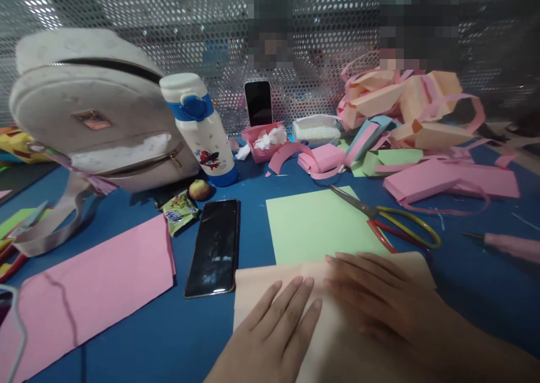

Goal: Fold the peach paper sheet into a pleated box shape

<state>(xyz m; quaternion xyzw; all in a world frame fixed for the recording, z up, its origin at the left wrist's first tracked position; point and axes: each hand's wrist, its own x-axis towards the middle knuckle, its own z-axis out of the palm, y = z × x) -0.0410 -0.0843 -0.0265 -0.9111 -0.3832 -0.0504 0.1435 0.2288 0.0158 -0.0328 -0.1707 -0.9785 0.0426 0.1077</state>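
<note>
A peach-coloured sheet of paper (320,355) lies in front of me, with what looks like a fold along its far edge. My left hand (278,327) rests flat on its left part, fingers stretched forward. On the right part lies my right hand (379,298), fingers extended and slightly blurred, pointing left. A light green sheet (312,220) is partly covered by the peach paper's far edge. Scissors (371,210) with red and yellow handles lie across the green sheet's right side, just beyond my right hand.
Left of the paper are a smartphone (215,248) and pink paper (109,293). Behind stand a backpack (97,102), a water bottle (202,130) and a pink paper box (261,152) holding scraps. Folded paper pieces (379,102) pile up at back right; a pink-handled pointed tool (510,245) lies right.
</note>
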